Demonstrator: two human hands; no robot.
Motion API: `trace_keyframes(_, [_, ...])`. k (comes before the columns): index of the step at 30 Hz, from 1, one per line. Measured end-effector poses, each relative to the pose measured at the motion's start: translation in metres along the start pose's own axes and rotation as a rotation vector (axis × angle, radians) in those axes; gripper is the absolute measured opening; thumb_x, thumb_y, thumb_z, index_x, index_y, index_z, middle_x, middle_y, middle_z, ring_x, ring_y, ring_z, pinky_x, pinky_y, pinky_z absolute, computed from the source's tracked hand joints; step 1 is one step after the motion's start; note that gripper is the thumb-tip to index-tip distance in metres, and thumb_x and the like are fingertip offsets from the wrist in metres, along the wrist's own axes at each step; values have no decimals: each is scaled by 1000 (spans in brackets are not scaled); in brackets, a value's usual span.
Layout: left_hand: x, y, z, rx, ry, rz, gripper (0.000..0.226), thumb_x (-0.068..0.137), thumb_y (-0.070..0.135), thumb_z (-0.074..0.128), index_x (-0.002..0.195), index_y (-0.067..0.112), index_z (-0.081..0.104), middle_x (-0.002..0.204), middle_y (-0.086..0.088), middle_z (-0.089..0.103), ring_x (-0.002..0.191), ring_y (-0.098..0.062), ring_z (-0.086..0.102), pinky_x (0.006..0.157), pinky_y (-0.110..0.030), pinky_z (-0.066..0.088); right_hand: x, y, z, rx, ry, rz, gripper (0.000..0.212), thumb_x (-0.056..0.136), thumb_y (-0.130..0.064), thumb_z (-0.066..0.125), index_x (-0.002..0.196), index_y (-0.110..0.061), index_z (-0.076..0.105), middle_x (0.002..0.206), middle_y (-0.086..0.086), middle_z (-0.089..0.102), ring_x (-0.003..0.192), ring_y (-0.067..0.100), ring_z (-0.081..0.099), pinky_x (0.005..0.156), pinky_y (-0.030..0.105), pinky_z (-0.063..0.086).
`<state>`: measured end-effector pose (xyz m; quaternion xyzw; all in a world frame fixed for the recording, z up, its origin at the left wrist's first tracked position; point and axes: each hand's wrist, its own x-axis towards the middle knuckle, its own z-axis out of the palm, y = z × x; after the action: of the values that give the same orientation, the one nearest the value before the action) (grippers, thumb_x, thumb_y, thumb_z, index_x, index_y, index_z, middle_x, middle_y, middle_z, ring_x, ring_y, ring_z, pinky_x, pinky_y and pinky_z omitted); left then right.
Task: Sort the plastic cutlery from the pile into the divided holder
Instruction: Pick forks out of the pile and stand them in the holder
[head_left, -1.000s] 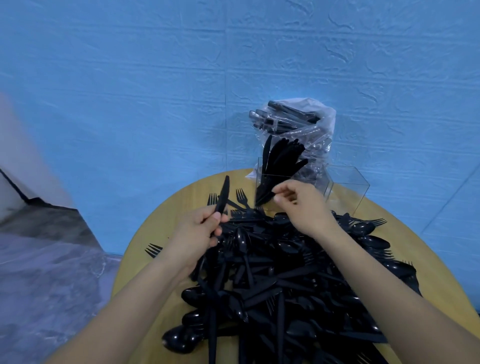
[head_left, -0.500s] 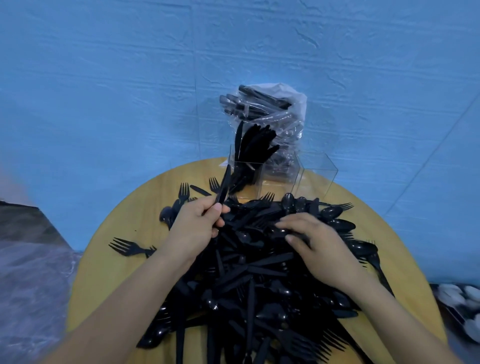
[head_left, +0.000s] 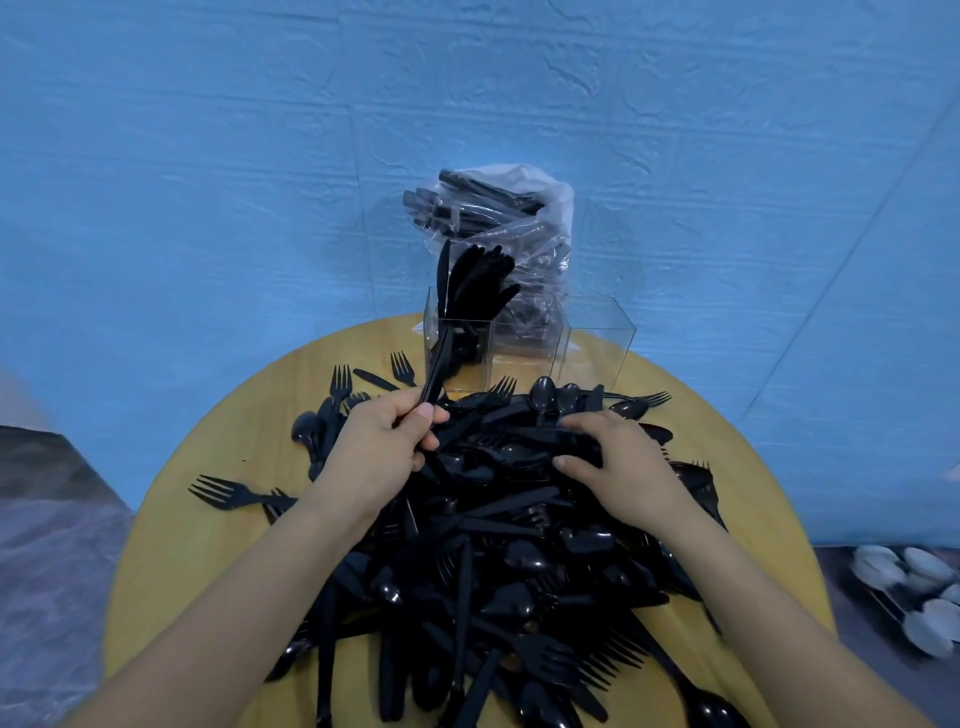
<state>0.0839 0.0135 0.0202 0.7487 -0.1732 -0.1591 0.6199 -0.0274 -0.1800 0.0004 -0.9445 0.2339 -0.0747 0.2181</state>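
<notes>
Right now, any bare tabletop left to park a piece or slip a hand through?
Bare wood along the table left rim, around the stray fork, and a strip on the far right between the pile and the edge. The centre is crowded, up to the clear holder; both hands are in it.

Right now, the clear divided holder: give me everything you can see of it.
The holder is clear, hard-looking plastic, made of upright square compartments side by side. It stands at the far edge of the round wooden table, just behind the cutlery pile and in front of a plastic bag of more cutlery. The left compartment holds a bunch of black knives standing on end, leaning right. The right compartment looks empty. Neither hand touches the holder.
</notes>
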Motion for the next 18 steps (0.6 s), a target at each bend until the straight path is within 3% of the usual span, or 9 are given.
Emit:
trace_keyframes(5, [1,0,6,5,-23,12,34,99,10,44,132,7,53,90,8,63,60,0,49,52,-14,41,6,-2,-2,130,34,-48,22,87,-26,66,108,-23,68,94,-9,56,91,11,51,92,35,41])
trace_keyframes(8, [2,2,8,17,-30,12,36,99,11,44,134,7,50,89,11,64,58,1,50,52,-14,41,6,2,-11,249,108,-67,14,88,-21,65,99,-19,73,89,-8,63,87,11,57,74,20,40])
trace_keyframes(12, [2,6,11,34,-25,31,36,99,11,43,135,8,50,88,11,63,54,3,49,52,-12,41,2,6,-34,606,247,-45,12,85,-16,68,80,-26,70,74,-17,67,75,2,61,73,13,44])
trace_keyframes(15, [2,10,15,36,-21,57,35,99,11,43,133,8,52,85,11,62,52,4,49,53,-11,42,-1,1,-54,948,375,-49,13,85,-9,66,77,-19,67,58,-14,64,56,1,56,62,14,46])
trace_keyframes(18, [0,17,22,-14,-37,61,32,99,11,44,128,10,56,88,8,64,62,2,55,60,-13,47,-6,-10,-70,1145,410,-120,14,87,-5,62,74,-12,62,56,-11,60,51,4,50,55,15,43])
